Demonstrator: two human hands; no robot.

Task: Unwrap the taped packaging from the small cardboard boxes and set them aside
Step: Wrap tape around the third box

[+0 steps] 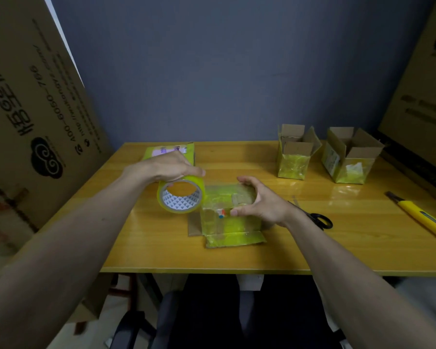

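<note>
A small cardboard box (pixel 227 217) wrapped in yellowish tape stands at the middle of the wooden table (pixel 312 248), its lower flaps spread on the surface. My right hand (pixel 259 202) grips the box from the right, fingers over its top and thumb on the front. My left hand (pixel 171 167) holds a roll of yellow-clear tape (pixel 180 196) from above, its edge against the box's left side. Two opened small boxes (pixel 296 152) (pixel 350 157) with raised flaps stand at the back right. A taped flat package (pixel 171 151) lies behind my left hand.
Black-handled scissors (pixel 317 220) lie just right of my right wrist. A yellow utility knife (pixel 423 217) lies near the table's right edge. Large cardboard cartons lean at the left (pixel 35 109) and right (pixel 423 96). A dark chair seat (pixel 224 311) sits below the front edge.
</note>
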